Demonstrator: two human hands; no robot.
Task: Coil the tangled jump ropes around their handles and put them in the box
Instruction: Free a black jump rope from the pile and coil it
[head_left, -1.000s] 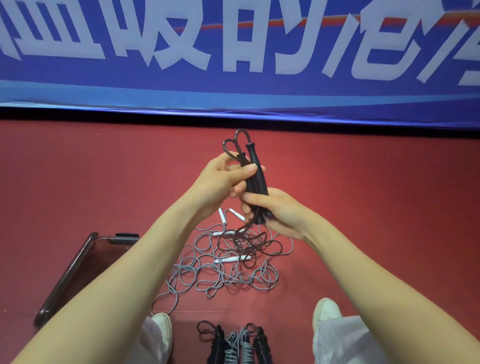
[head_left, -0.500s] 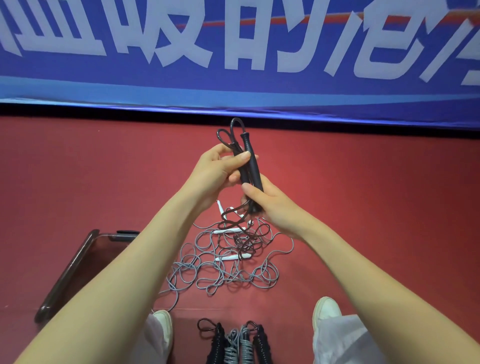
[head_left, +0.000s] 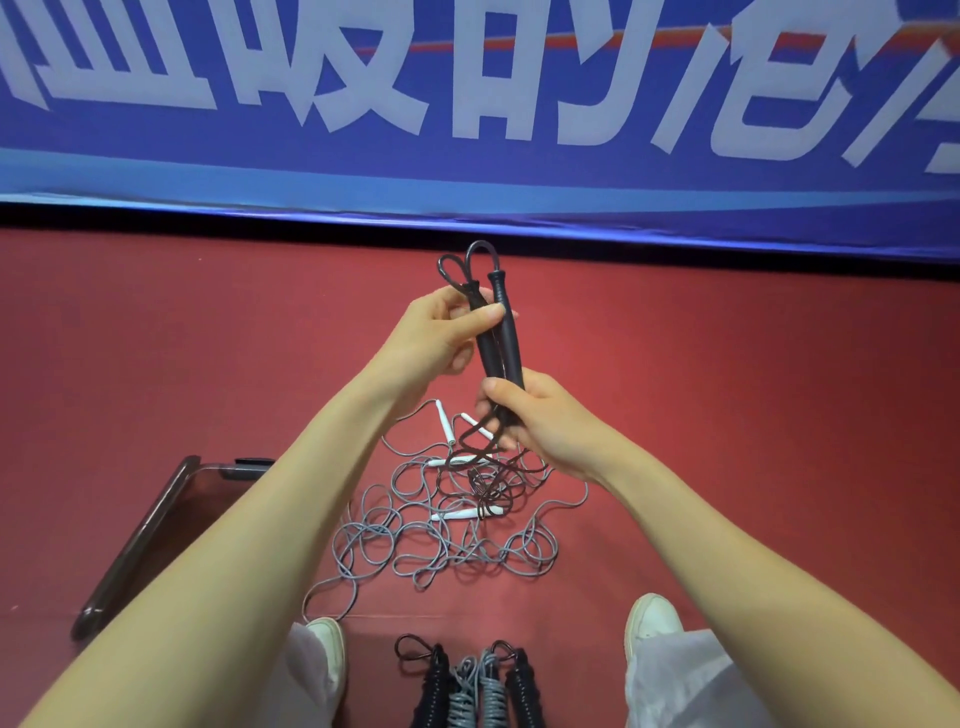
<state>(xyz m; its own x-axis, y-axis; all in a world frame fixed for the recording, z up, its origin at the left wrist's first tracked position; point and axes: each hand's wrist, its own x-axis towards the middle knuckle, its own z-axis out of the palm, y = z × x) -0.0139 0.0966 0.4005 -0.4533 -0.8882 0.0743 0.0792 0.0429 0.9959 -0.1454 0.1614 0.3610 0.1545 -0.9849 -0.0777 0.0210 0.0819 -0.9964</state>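
Above the red floor (head_left: 727, 415), at mid-scene, the pair of black handles (head_left: 500, 343) is held upright and side by side. The left hand (head_left: 441, 338) pinches them near the top, where the cord loops out, and the right hand (head_left: 543, 423) has its grip closed round their lower ends. From there the black rope (head_left: 470, 475) hangs down into the heap of grey ropes (head_left: 415, 540) with white handles (head_left: 457, 514) lying on the floor. The danger, I judge, is in that heap: the black cord seems threaded through grey loops, so winding it onto the handles could drag grey cord up, tighten a knot, or wrap a stray strand into the coil. A slack pinch at the top could let the handles splay and the first turns slide off. The box (head_left: 130, 545) sits at the near left, partly hidden by the left forearm. Some coiled bundles (head_left: 470, 691) lie nearest, between the shoes.
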